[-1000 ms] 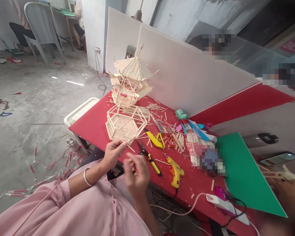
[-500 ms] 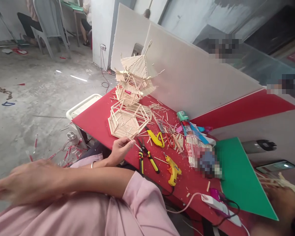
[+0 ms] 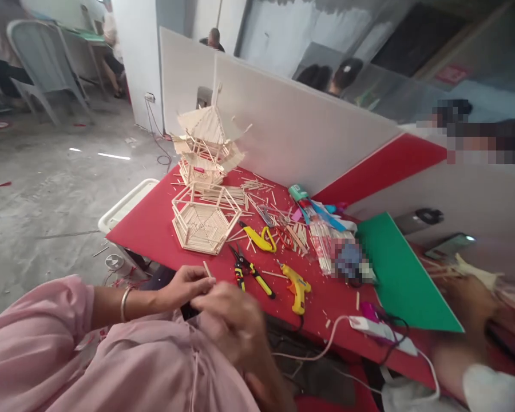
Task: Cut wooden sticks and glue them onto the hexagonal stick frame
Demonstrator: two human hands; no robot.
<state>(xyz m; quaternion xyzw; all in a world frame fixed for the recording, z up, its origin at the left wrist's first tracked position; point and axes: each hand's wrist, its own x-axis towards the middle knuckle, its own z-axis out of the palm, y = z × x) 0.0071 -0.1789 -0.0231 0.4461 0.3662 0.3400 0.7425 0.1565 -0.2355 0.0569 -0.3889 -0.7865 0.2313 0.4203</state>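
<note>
With the fingers of the left hand [image 3: 187,288] we grip the wooden stick [image 3: 207,269] at the near edge of the table [image 3: 141,229]. The right hand [image 3: 232,317] is blurred; we cannot tell its grip. We judge the stick light, stiff, snappable: hold mid-length.

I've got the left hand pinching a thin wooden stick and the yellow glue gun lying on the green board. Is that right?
Not quite: the head view shows the yellow glue gun lying on the red tabletop, not the green board. The left hand does pinch a thin wooden stick.
</note>
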